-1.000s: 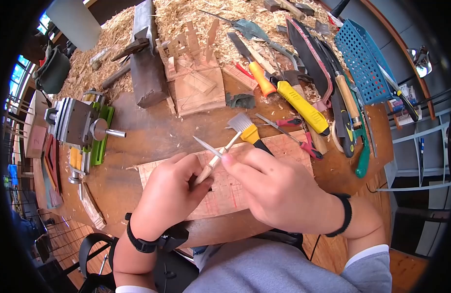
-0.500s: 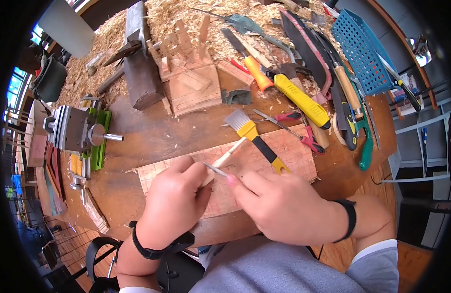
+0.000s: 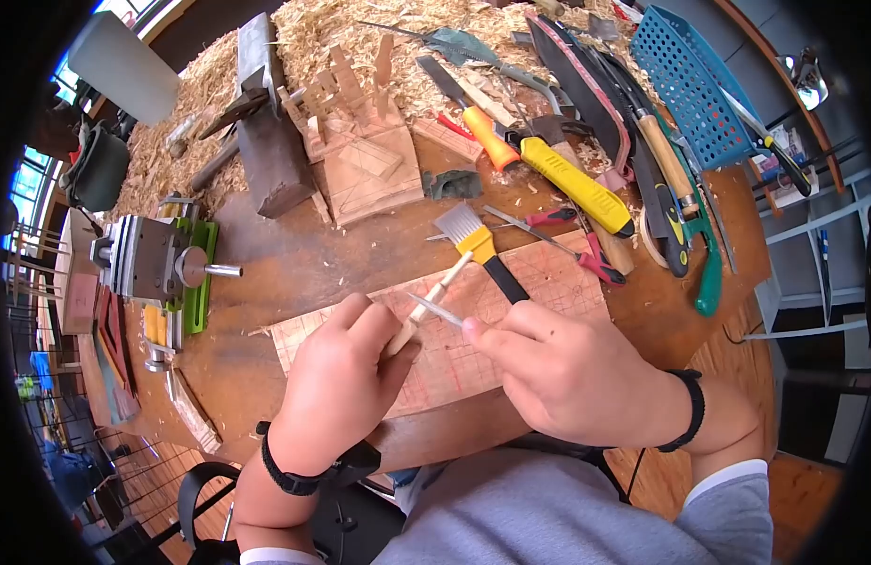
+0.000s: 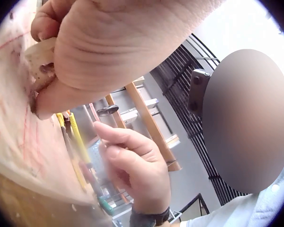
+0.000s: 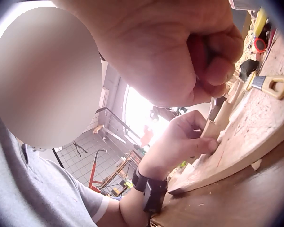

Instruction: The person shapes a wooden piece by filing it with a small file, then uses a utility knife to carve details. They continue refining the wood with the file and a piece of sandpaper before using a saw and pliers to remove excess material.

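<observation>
Above a pinkish wooden board (image 3: 454,372) marked with red lines, my left hand (image 3: 336,381) grips a slim carved wooden stick (image 3: 445,280) by its thicker lower end. The stick's thin end points up and to the right, overlapping a brush (image 3: 472,237) with a yellow and black handle. My right hand (image 3: 581,377) pinches a thin, pointed grey tool (image 3: 439,310), which crosses the stick just above the left fingers. The tool's rear end is hidden in the right hand. In the left wrist view, the stick's thick end (image 4: 40,61) shows between finger and thumb.
A metal vise (image 3: 153,259) stands at the left. Pliers (image 3: 595,259), a yellow-handled cutter (image 3: 577,186), an orange-handled tool (image 3: 490,139) and saws lie to the right. Behind are a wooden block with pegs (image 3: 374,169), a hammer (image 3: 237,113), wood shavings (image 3: 332,24) and a blue basket (image 3: 690,85).
The grey tool slid down along the stick toward my left fingers, then moved slightly back up and right with my right hand. My left hand keeps its grip on the stick.
</observation>
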A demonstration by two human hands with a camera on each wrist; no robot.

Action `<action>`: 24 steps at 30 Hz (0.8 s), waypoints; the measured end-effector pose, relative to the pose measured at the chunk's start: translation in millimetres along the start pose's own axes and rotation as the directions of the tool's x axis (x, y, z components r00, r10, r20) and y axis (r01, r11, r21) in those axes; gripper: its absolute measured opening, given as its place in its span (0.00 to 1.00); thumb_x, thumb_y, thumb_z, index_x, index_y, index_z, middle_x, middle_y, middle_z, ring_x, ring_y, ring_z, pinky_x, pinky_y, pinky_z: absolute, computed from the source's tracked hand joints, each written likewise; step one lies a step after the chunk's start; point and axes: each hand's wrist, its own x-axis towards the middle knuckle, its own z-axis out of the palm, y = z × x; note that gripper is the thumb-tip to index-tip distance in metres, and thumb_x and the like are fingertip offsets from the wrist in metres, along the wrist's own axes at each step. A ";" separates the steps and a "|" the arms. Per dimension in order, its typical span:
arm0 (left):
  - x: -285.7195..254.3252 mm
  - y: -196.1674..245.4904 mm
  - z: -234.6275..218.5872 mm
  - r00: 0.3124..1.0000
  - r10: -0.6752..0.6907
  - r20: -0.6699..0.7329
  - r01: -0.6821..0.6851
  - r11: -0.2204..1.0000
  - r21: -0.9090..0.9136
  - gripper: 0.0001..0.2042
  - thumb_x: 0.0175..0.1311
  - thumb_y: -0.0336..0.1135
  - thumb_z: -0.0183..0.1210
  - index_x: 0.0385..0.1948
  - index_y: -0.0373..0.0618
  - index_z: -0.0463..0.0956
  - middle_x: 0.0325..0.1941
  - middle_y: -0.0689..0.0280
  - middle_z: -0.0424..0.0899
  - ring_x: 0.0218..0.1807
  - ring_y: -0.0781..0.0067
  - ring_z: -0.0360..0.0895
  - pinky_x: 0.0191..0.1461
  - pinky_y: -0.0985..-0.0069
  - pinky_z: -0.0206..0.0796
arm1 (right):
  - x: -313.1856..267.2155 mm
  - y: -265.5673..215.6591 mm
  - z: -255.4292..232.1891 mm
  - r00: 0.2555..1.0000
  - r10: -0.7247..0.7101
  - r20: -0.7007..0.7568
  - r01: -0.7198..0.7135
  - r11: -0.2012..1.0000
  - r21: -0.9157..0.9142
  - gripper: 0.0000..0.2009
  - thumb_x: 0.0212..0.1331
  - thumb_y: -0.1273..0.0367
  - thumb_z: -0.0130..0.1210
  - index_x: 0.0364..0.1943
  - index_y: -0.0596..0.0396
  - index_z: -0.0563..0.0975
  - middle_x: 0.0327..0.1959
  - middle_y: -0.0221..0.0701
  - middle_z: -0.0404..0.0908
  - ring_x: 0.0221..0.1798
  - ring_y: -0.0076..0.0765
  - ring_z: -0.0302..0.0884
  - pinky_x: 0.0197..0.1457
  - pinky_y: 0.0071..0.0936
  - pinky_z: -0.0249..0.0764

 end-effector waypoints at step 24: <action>1.0 -4.5 6.1 0.997 -0.040 -0.059 0.031 0.990 -0.135 0.12 0.49 0.24 0.68 0.26 0.39 0.71 0.27 0.57 0.74 0.26 0.55 0.76 0.30 0.66 0.69 | 18.4 7.7 18.6 1.000 -0.023 0.021 0.024 0.999 -0.032 0.20 0.56 0.75 0.52 0.54 0.69 0.75 0.37 0.39 0.72 0.34 0.41 0.79 0.31 0.29 0.78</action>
